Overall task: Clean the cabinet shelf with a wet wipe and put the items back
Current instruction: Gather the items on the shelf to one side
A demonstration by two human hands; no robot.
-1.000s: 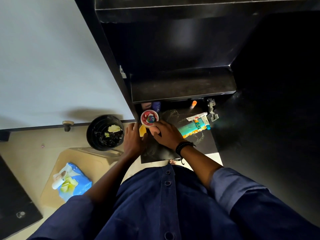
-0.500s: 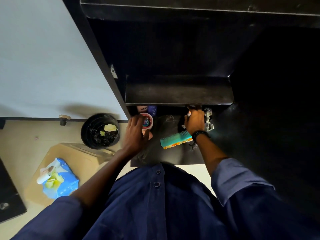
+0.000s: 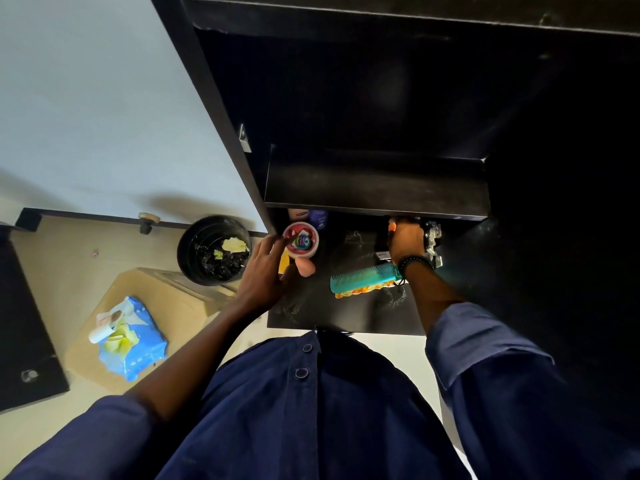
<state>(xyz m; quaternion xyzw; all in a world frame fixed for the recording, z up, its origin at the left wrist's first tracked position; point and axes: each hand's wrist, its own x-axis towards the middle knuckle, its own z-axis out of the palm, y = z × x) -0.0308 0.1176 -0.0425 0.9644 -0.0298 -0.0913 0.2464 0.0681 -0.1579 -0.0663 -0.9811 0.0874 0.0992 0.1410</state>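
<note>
Looking down over a dark blue shirt at a black cabinet. Lower left: a blue wet-wipe pack (image 3: 133,341), a wipe sticking out of its opening, lies on a cardboard box (image 3: 180,303). Just above the box, a black bin (image 3: 214,251) holds crumpled scraps. Centre: the left hand (image 3: 266,271) has its fingers spread apart, the fingertips touching the left edge of a round tub (image 3: 300,242) with a red lid. A pink egg-shaped piece (image 3: 305,268) lies beside the thumb. Both rest on the lower shelf (image 3: 346,306), which is streaked with pale smears. Right of centre: a teal comb (image 3: 363,277) lies flat on that shelf. The right hand (image 3: 407,240), wearing a black bracelet (image 3: 414,263), is curled around an orange-capped item (image 3: 392,225) under the front edge of the upper shelf (image 3: 377,188), just beside a metal hinge (image 3: 433,240).
</note>
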